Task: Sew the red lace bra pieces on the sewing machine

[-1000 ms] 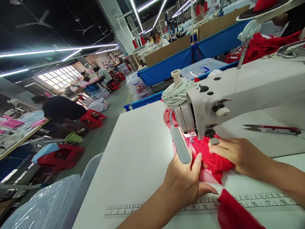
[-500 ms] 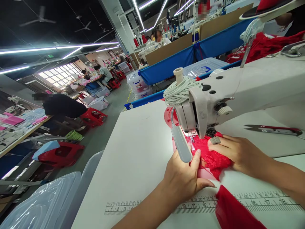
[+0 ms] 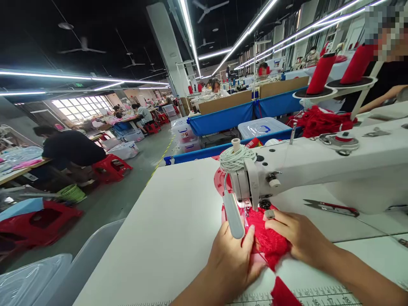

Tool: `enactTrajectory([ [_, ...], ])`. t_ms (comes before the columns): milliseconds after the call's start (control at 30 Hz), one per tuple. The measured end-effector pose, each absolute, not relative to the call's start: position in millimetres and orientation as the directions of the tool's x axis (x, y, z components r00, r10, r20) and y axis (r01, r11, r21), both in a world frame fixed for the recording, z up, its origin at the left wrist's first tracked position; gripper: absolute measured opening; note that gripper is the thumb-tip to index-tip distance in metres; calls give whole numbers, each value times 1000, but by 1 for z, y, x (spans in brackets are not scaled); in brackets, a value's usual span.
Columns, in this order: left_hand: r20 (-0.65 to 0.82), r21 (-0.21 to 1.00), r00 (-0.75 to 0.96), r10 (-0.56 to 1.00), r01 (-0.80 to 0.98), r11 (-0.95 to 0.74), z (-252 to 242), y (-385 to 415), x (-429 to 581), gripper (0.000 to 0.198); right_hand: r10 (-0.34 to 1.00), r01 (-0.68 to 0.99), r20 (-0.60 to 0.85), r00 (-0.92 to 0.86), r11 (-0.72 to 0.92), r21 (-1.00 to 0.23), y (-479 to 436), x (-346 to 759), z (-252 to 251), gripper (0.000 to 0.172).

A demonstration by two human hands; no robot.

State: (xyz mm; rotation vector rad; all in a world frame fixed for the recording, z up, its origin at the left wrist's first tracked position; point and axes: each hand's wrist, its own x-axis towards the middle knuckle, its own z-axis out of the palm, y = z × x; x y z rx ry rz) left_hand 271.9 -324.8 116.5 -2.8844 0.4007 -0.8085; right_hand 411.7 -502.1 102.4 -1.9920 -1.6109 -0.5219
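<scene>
Head view: red lace fabric (image 3: 269, 240) is lying beneath the head of the white sewing machine (image 3: 318, 159), between your two hands and bunching toward the right. Your left hand (image 3: 229, 257) is resting at the fabric's left edge, thumb and forefinger standing apart, forefinger touching the lace; other fingertips are hiding behind the grey lamp (image 3: 234, 216), so I cannot tell whether they are gripping. Your right hand (image 3: 301, 238) is reaching in from the right, fingers half curling over the lace; its thumb is not showing, so pinch or press: cannot tell. A darker red strip (image 3: 283, 293) is lying just below the lace, crossing the printed ruler (image 3: 321, 296). Thread snips (image 3: 333, 207) are lying on the table (image 3: 165, 221) beyond your right hand. Pale cord (image 3: 237, 158) is coiling around a post on the machine head.
</scene>
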Motion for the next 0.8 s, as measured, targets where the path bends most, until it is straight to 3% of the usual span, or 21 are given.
enactTrajectory([
  [167, 553, -185, 782, -288, -222, -957, 112, -325, 275, 38, 748, 959, 605, 271, -160, -232, -504, 409, 101, 36],
  [400, 572, -335, 702, -425, -273, -902, 117, -320, 280, 19, 663, 926, 691, 289, -10, -378, -505, 414, 100, 35],
  [633, 519, -341, 721, -459, -318, -885, 130, -314, 277, 32, 610, 923, 720, 330, -48, -382, -507, 413, 109, 42],
  [700, 472, -257, 756, -455, -375, -891, 128, -311, 276, 32, 571, 912, 738, 360, -48, -408, -508, 413, 111, 37],
  [800, 383, 9, 836, -394, -430, -903, 123, -305, 277, 26, 549, 888, 738, 393, -17, -460, -508, 415, 111, 34],
])
